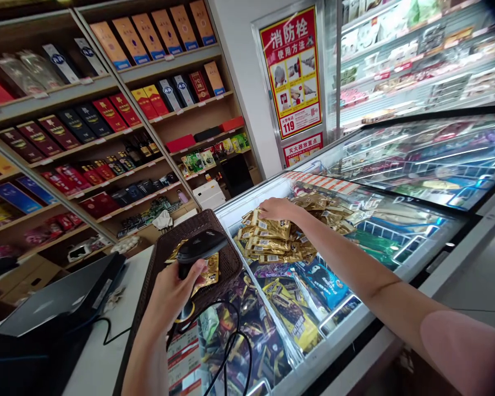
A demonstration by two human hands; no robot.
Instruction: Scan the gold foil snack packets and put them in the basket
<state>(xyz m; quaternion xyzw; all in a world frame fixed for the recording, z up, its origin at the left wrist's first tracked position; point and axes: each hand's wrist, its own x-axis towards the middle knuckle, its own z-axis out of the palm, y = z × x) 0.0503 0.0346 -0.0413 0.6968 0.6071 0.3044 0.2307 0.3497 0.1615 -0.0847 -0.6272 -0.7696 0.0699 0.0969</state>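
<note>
My left hand (174, 292) is closed round the handle of a black barcode scanner (201, 247), held over a dark brown woven basket (169, 245) that has a gold packet (208, 272) in it. The scanner's black cable (231, 346) hangs down below it. My right hand (275, 209) reaches into the open chest freezer (355, 330) and rests on a pile of gold ice-cream packets (268, 239), fingers curled onto the top one.
A white counter (107, 352) at the left carries a dark till machine (53, 308). Shelves of boxed goods (107, 115) fill the back wall. Glass freezer lids (416, 159) lie to the right, and a red fire-hydrant notice (292, 71) hangs behind.
</note>
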